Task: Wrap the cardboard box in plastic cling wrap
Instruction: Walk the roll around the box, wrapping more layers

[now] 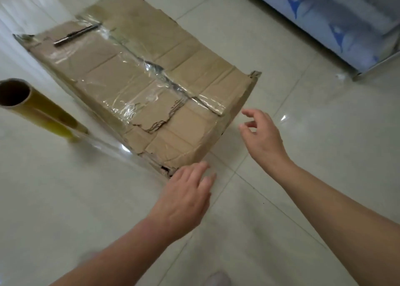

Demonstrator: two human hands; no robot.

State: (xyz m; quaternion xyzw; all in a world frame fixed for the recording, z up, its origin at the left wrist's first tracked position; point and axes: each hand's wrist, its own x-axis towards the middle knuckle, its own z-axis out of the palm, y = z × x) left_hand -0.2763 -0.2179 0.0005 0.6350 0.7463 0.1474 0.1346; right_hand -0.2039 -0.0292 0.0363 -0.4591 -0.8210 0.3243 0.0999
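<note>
Mid-wrap, the battered brown cardboard box (138, 91) lay on the pale tiled floor (313, 112), left hand (186, 197) flat-fingered at its near corner, right hand (262, 134) loosely spread, empty, beside it, and next, probably, came gripping it to pull film off the yellow cling-wrap roll (43, 110).

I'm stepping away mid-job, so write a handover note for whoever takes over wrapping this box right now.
Left hand: open, at the near corner of the worn brown cardboard box; contact unclear.
Right hand: open, empty, beside its right side.
Yellowish cling wrap roll sits left of the box, clear film running from it to the box.
Done: film covers part of the top.
To do: right side looks bare; keep wrapping.
</note>
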